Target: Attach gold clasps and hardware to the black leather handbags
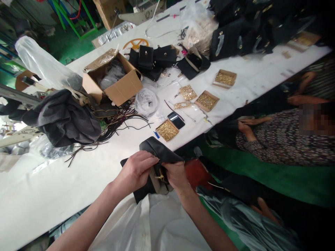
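Note:
A black handbag (153,146) with a gold clasp (160,177) and a light lining is held at the table's near edge, close to my body. Across its upper flap, my left hand (138,169) is closed, thumb and fingers pinching near a small metal piece. My right hand (176,173) grips the bag's edge from the right, its fingers partly hidden under the flap. Just beyond the bag lies a small cardboard tray (167,130) of tiny gold hardware, beside a phone (176,120) and a blue object (156,135).
An open cardboard box (123,89) stands on the white table (86,181), near black cords (117,127) and a dark grey cloth (65,116). More hardware trays (207,101) lie farther right. Black bags (227,42) are piled behind. Another person (282,136) sits at the right.

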{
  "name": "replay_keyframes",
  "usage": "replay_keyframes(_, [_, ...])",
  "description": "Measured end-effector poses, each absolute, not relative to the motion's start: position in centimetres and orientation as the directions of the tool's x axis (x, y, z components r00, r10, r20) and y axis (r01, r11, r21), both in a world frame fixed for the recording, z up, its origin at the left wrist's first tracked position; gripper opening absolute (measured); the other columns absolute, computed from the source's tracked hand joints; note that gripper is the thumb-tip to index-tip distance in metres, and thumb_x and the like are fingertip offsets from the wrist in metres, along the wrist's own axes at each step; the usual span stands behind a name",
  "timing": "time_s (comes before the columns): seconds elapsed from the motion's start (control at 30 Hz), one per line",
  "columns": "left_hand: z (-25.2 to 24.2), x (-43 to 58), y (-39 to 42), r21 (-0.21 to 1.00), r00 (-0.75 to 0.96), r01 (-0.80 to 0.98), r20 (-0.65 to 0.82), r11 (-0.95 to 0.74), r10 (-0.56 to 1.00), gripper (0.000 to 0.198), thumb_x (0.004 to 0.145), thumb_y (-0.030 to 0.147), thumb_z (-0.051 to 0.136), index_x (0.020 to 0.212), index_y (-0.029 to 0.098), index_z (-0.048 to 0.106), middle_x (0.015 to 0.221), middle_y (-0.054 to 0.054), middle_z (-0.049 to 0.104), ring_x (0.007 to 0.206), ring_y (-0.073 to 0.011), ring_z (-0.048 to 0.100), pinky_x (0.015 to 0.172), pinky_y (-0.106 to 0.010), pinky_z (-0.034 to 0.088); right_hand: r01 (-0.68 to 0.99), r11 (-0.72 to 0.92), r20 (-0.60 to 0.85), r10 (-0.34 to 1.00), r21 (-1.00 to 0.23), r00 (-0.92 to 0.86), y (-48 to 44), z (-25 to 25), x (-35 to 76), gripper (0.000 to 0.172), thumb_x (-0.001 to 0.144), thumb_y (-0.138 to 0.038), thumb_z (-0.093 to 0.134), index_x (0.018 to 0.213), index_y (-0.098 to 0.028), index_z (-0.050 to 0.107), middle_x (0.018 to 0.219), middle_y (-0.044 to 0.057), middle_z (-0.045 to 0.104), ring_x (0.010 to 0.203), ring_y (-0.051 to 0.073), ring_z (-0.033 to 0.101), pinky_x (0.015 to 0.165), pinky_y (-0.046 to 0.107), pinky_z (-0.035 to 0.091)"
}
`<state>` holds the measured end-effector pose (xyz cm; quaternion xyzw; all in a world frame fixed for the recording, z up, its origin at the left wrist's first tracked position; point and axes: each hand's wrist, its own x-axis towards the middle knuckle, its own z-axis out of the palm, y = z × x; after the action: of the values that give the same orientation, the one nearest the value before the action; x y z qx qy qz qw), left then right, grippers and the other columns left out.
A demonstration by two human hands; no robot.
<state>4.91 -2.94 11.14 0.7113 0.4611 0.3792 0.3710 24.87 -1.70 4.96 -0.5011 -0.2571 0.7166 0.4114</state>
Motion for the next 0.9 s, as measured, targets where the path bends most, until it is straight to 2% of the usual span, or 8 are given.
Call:
replay_keyframes(0.2, [11.3, 4.7, -3.1, 0.873, 0.313, 0.376, 0.196, -0.311, 0.929, 0.042, 0.103, 0.001, 0.048, 0.134, 0.021, 0.069, 0.115, -0.015, 0.078, 0.100, -0.0278, 0.071, 0.081, -0.043, 0.054, -0.351, -0.556, -0.523, 0.831, -0.754, -0.191, -1.5, 5.4, 24.8, 0.036, 0.074, -0.027, 0.103, 0.107, -0.022, 0.090, 0.115, 0.007, 0.085, 0.108, 0.033, 0.078, 0.111, 0.051, 0.063])
replay_keyframes(0.5, [11.7, 4.2, -3.4, 0.873, 0.330, 0.380, 0.180, -0.305, 0.927, 0.042, 0.104, 0.002, 0.047, 0.134, 0.021, 0.069, 0.118, -0.017, 0.078, 0.102, -0.0282, 0.071, 0.082, -0.044, 0.056, -0.368, -0.565, -0.520, 0.824, -0.738, -0.224, -1.2, 6.1, 24.1, 0.048, 0.072, -0.027, 0.103, 0.118, -0.024, 0.088, 0.128, 0.007, 0.082, 0.122, 0.035, 0.076, 0.121, 0.054, 0.057])
replay_keyframes(0.63, [11.8, 4.2, -3.6, 0.875, 0.314, 0.374, 0.193, -0.308, 0.930, 0.042, 0.104, 0.002, 0.048, 0.134, 0.022, 0.070, 0.115, -0.015, 0.079, 0.100, -0.0273, 0.072, 0.082, -0.043, 0.057, -0.363, -0.563, -0.519, 0.826, -0.743, -0.220, -1.4, 6.1, 23.8, 0.048, 0.072, -0.033, 0.103, 0.117, -0.024, 0.088, 0.130, 0.007, 0.081, 0.126, 0.036, 0.074, 0.120, 0.054, 0.059])
replay_keyframes(0.73, [11.6, 4.2, -3.6, 0.880, 0.288, 0.375, 0.189, -0.292, 0.939, 0.043, 0.103, 0.002, 0.047, 0.132, 0.022, 0.072, 0.115, -0.014, 0.079, 0.102, -0.0269, 0.073, 0.084, -0.043, 0.058, -0.362, -0.557, -0.516, 0.830, -0.748, -0.211, -1.7, 5.6, 23.9, 0.051, 0.071, -0.031, 0.104, 0.119, -0.024, 0.088, 0.131, 0.007, 0.081, 0.125, 0.035, 0.074, 0.120, 0.053, 0.059])
replay_keyframes(0.9, [11.1, 3.9, -3.5, 0.877, 0.277, 0.408, 0.148, -0.256, 0.949, 0.040, 0.105, 0.005, 0.046, 0.130, 0.020, 0.073, 0.112, -0.013, 0.078, 0.099, -0.0258, 0.073, 0.083, -0.042, 0.058, -0.362, -0.550, -0.548, 0.828, -0.752, -0.120, -2.3, 4.3, 24.0, 0.044, 0.070, -0.028, 0.105, 0.111, -0.023, 0.088, 0.119, 0.006, 0.084, 0.118, 0.034, 0.076, 0.119, 0.054, 0.058])
